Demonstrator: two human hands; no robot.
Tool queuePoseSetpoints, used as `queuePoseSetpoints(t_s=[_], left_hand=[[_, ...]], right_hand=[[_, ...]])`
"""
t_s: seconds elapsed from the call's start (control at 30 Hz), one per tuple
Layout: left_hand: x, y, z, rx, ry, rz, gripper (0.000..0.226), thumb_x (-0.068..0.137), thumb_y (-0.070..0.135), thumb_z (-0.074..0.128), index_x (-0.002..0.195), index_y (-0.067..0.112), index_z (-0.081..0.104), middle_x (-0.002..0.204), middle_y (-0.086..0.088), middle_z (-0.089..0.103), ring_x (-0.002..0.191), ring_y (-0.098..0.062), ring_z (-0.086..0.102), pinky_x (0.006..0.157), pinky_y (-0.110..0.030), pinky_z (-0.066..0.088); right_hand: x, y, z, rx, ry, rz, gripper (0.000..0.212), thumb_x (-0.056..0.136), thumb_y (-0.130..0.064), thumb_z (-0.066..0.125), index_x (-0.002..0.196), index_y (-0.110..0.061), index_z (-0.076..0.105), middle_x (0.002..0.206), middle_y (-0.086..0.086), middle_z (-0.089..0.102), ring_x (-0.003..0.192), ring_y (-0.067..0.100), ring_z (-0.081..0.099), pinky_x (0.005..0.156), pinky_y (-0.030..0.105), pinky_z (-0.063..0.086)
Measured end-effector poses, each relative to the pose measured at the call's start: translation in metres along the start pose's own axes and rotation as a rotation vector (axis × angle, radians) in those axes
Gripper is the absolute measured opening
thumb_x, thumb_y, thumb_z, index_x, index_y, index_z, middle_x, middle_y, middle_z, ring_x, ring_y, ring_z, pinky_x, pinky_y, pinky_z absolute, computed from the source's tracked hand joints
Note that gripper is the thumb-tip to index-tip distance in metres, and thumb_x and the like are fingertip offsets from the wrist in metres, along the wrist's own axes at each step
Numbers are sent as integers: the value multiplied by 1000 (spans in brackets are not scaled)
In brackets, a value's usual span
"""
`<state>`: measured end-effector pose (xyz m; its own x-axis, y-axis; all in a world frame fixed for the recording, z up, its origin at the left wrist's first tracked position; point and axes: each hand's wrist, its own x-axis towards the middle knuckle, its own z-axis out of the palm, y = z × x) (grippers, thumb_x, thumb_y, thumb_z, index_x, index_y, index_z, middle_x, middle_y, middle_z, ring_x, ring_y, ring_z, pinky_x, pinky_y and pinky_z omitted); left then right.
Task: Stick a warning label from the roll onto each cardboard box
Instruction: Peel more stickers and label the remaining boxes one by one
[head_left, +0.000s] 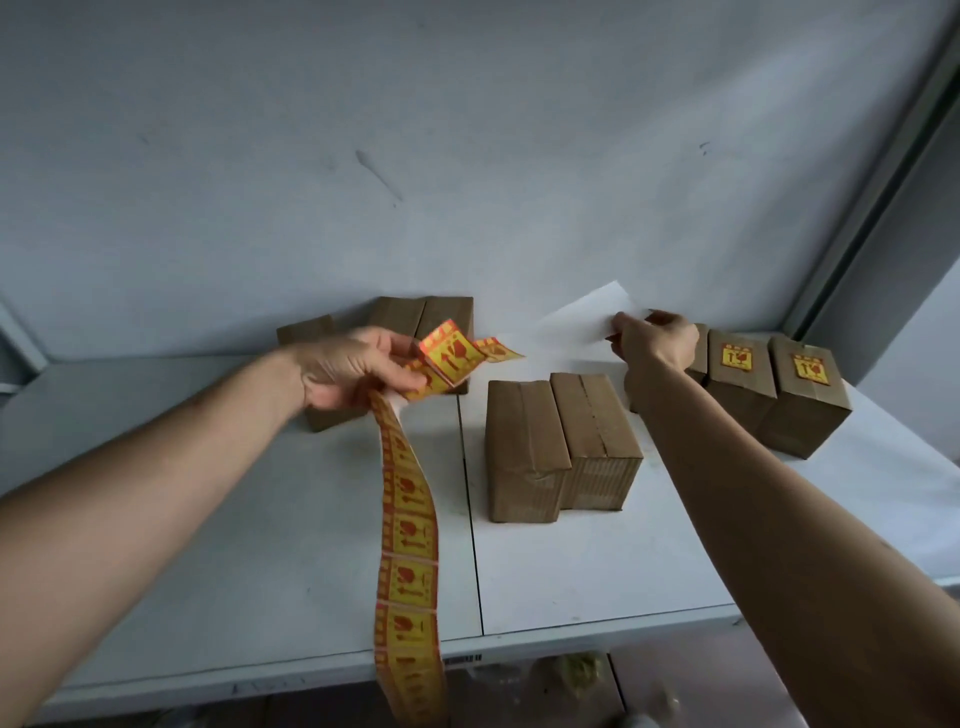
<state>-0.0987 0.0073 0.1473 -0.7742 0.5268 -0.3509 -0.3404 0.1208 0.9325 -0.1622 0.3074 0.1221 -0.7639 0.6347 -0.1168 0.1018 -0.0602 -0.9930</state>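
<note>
- Two brown cardboard boxes on the right (774, 384) already carry a yellow-and-red warning label on top; the pair of plain brown boxes in the middle (563, 441) and the brown boxes at the back left (423, 314) show none.
- My left hand (353, 371) is closed on the long yellow-and-red label strip (410, 545), pinched between thumb and fingers. The loose labels at its end (452, 353) curl above the white table (597, 561), and the rest hangs over the front edge.
- My right hand (657, 340) reaches to the back and grips a white sheet of paper (587, 314) by its edge. I judge it is spent backing, but I cannot be sure.
- Risk: the hanging strip is heavy and may slip out of the pinch or tear at a perforation.
- Risk: the curled labels may fold and stick to each other, because their free end is not supported.
- Risk: my right forearm passes just above the middle pair and may push these boxes when it comes back.
</note>
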Motion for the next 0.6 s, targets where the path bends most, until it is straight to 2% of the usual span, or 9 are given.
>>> queuePoseSetpoints(t_s=[0.1, 0.17, 0.23, 0.3, 0.33, 0.4, 0.47, 0.53, 0.6], left_hand=[[-8, 51, -18, 175, 124, 26, 46, 62, -6, 70, 107, -1, 62, 77, -9, 69, 46, -7, 59, 42, -14, 48], [-10, 89, -31, 307, 213, 44, 45, 67, -11, 66, 111, 0, 63, 84, -8, 72, 59, -10, 61, 47, -14, 50], [-11, 126, -39, 457, 313, 68, 32, 78, -11, 61, 105, 4, 66, 88, -7, 70, 72, -12, 57, 48, -14, 48], [-10, 163, -42, 580, 406, 100, 26, 83, -10, 57, 103, 6, 66, 89, -6, 66, 73, -11, 55, 46, -12, 47], [-10, 180, -41, 631, 451, 117, 28, 84, -9, 58, 107, 5, 64, 90, -5, 66, 73, -10, 56, 47, -13, 48], [-9, 212, -40, 702, 528, 156, 37, 84, -7, 60, 118, 8, 59, 95, -5, 66, 78, -11, 58, 60, -17, 52], [-4, 237, -36, 744, 562, 199, 40, 84, -5, 60, 121, 11, 58, 101, -6, 65, 85, -12, 57, 81, -25, 47], [5, 246, -31, 794, 550, 205, 38, 85, -5, 60, 119, 12, 59, 104, -6, 66, 86, -13, 58, 87, -28, 45], [20, 236, -33, 787, 497, 173, 35, 83, -8, 59, 113, 10, 62, 97, -5, 71, 82, -11, 65, 88, -28, 51]], right_hand=[[-6, -17, 5, 111, -60, 17, 42, 75, -6, 72, 115, -8, 60, 73, 5, 65, 61, 14, 67, 75, 33, 61], [-9, -30, 13, 211, -123, 36, 47, 75, -4, 73, 119, -10, 56, 73, 6, 66, 60, 13, 67, 75, 31, 61], [-10, -42, 22, 267, -176, 35, 52, 73, -2, 74, 120, -9, 54, 76, 9, 69, 59, 13, 68, 73, 28, 61], [-10, -54, 31, 319, -203, 27, 53, 71, -1, 75, 119, -5, 53, 79, 11, 70, 56, 13, 68, 68, 26, 60], [-9, -60, 36, 350, -214, 23, 53, 70, 0, 76, 118, -3, 54, 78, 12, 70, 55, 13, 68, 66, 25, 59], [-5, -73, 44, 407, -228, 13, 52, 69, 1, 76, 116, -2, 54, 73, 11, 68, 54, 14, 68, 62, 24, 58], [4, -86, 51, 425, -227, -14, 54, 66, 1, 77, 116, 0, 56, 73, 11, 69, 53, 13, 69, 58, 23, 57], [16, -91, 55, 404, -199, -40, 50, 66, 0, 76, 112, -2, 56, 75, 11, 70, 54, 14, 70, 59, 23, 57], [23, -84, 55, 359, -171, -37, 41, 70, -1, 73, 104, -9, 54, 73, 11, 70, 55, 15, 69, 60, 24, 58]])
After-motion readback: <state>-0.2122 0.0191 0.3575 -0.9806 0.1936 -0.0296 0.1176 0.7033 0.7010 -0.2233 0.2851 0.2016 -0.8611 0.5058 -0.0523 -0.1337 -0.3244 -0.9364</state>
